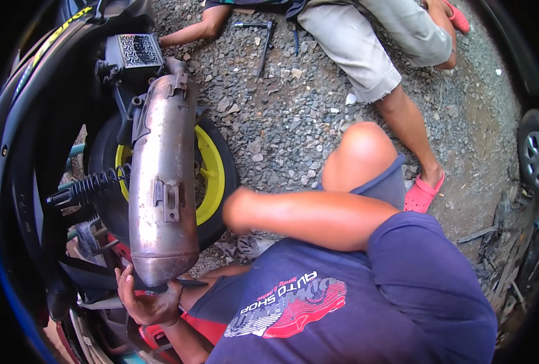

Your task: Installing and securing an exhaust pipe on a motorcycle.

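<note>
My left hand [150, 305] is palm up with fingers spread, just below the rounded lower end of a scuffed metal exhaust muffler [160, 164]. Its thumb is close to the muffler's tip; whether it touches, I cannot tell. My right arm reaches across in front of my chest, and my right hand [239, 210] is smeared by motion beside the tyre [224, 176], its fingers not readable. The muffler hangs along a scooter's rear wheel, which has a yellow rim [210, 176].
A coil-spring shock absorber [87, 187] sits left of the muffler, below a patterned radiator cover [141, 51]. Beyond, another person in light shorts [351, 51] and pink clogs [424, 194] reaches toward the scooter. An angled wrench [266, 48] lies on the gravel [275, 115].
</note>
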Demonstrator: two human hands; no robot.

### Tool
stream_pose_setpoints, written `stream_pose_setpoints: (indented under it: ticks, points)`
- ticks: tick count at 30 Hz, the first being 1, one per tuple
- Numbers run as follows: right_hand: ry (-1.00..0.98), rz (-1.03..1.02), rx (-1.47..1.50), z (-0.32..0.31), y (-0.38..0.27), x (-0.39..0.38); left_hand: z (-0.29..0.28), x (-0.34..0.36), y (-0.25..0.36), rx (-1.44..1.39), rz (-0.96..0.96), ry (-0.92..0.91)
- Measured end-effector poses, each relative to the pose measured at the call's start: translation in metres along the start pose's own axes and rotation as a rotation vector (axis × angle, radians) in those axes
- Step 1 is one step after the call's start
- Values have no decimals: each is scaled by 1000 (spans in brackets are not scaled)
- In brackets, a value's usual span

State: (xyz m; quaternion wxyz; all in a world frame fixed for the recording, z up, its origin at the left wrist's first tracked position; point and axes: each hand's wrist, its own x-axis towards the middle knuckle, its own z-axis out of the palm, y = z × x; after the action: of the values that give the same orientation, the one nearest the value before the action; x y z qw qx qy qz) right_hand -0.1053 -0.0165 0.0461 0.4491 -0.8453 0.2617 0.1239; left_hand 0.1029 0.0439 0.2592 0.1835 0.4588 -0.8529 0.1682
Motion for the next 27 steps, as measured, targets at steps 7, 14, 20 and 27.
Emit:
stream_pose_setpoints:
  ticks: [7, 14, 20, 27]
  points:
    - [130, 910, 206, 23, 236, 110, 6, -5, -9, -114, 8, 7]
    - [704, 604, -28, -5, 272, 174, -4, -1, -13, -112, 51, -79]
    - [853, 594, -40, 10, 298, 184, -12, 0, -9, -41, 17, -131]
    - [997, 688, 93, 16, 320, 144, -4, 0, -10, -45, 23, -127]
